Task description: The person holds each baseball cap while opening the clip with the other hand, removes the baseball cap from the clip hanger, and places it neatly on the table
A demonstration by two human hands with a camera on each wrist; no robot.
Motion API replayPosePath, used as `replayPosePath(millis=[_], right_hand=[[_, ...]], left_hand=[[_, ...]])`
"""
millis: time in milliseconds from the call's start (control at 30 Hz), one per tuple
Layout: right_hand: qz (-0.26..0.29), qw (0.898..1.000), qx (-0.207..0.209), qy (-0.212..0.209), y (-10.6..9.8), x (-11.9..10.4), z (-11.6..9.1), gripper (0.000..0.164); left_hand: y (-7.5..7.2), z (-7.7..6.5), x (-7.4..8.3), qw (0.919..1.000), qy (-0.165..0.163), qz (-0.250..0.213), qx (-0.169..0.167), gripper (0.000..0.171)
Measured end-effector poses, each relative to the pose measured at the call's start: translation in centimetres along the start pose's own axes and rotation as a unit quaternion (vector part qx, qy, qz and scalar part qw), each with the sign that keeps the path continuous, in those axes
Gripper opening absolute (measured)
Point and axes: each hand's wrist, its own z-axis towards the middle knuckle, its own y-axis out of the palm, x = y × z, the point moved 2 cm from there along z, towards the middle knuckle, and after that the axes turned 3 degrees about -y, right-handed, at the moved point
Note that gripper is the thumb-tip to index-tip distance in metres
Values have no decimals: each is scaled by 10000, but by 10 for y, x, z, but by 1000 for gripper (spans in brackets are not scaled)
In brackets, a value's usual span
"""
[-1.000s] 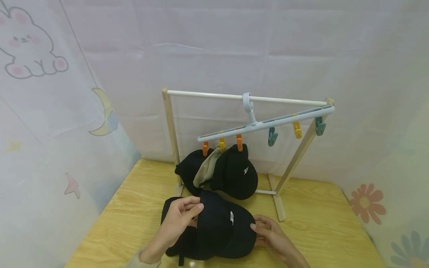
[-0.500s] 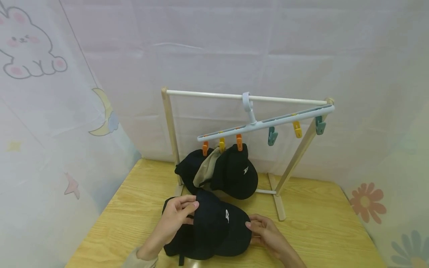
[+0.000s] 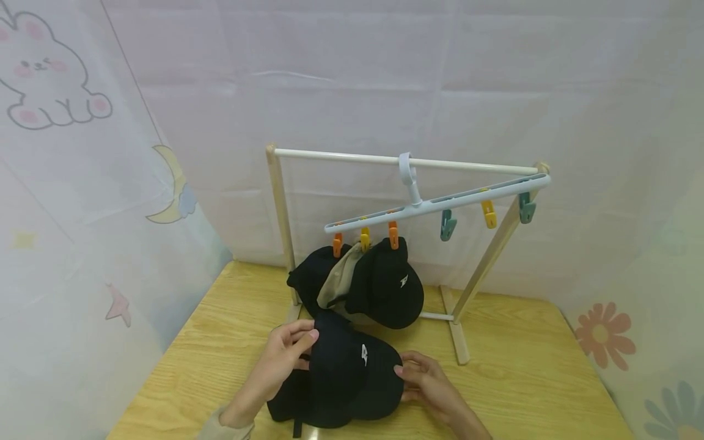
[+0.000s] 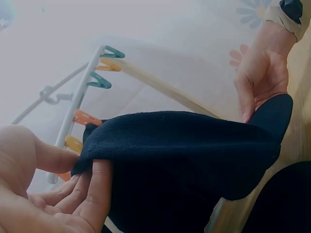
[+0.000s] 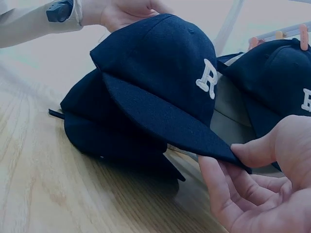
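Note:
A dark navy baseball cap [image 3: 343, 379] with a white letter R is held between both hands, its brim to the right. My left hand [image 3: 277, 360] pinches the cap's back edge between thumb and fingers. The right hand [image 3: 431, 385] grips the tip of the brim, thumb on top and fingers below, as the right wrist view shows. Under it, another dark cap [image 5: 87, 111] lies on the wooden table [image 3: 517, 391], partly hidden by the held one.
Behind, a rack with a white bar [image 3: 341, 156] carries a pale blue clip hanger [image 3: 467, 198]. From its left clips hang a black cap [image 3: 396, 293], a beige cap [image 3: 340, 278] and a dark cap [image 3: 310, 275]. Teal clips [image 3: 448, 226] and a yellow clip [image 3: 489, 215] hang at right.
Both hands and the held cap have shifted a little to the left, over the lying cap. The grip of each hand looks the same. The rack and hanging caps stay put.

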Motion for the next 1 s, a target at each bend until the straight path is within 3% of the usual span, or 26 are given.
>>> replayPosePath(millis=[567, 1000], right_hand=[[-8, 9997, 216, 81, 12, 4, 8, 37], [-179, 9972, 694, 193, 23, 10, 18, 37]], left_hand=[[-8, -1, -8, 9999, -36, -90, -75, 41], [-12, -2, -12, 9989, -111, 95, 440, 39]])
